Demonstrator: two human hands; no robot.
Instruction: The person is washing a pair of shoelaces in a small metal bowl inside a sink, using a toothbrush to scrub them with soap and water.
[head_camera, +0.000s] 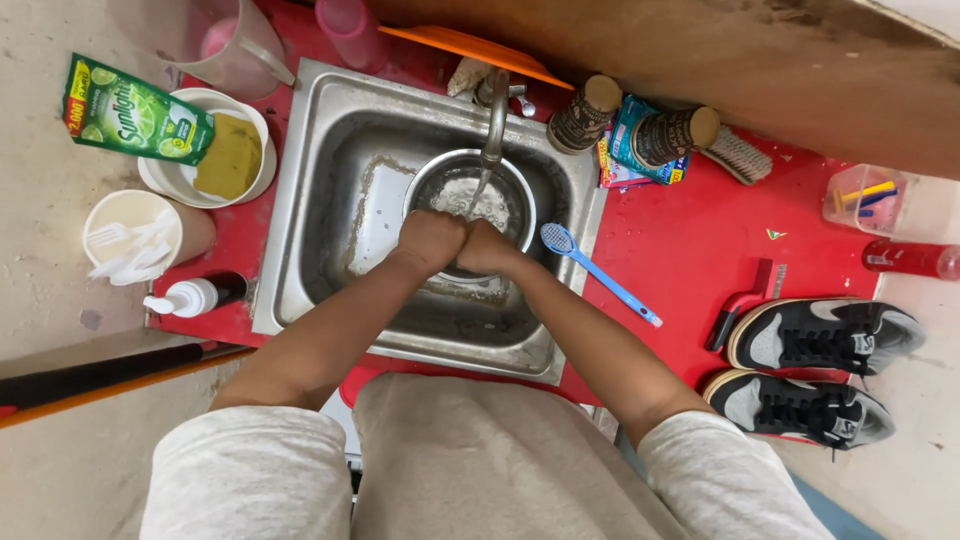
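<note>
My left hand (430, 240) and my right hand (487, 247) are pressed together in fists over a steel sink (320, 150). Both sit at the near rim of a round metal bowl (510, 190) that stands in the basin. A thin stream of water runs from the tap (496, 115) into the bowl just beyond my knuckles. Whether anything is held between my hands is hidden.
On the red counter (680, 250) lie a blue brush (600, 275), a pair of dark sneakers (810, 370), two brown bottles (585, 112) and a scrub brush (738, 155). At left stand a green detergent pouch (135, 110), a sponge in a white bowl (232, 155) and a cup of plastic forks (135, 240).
</note>
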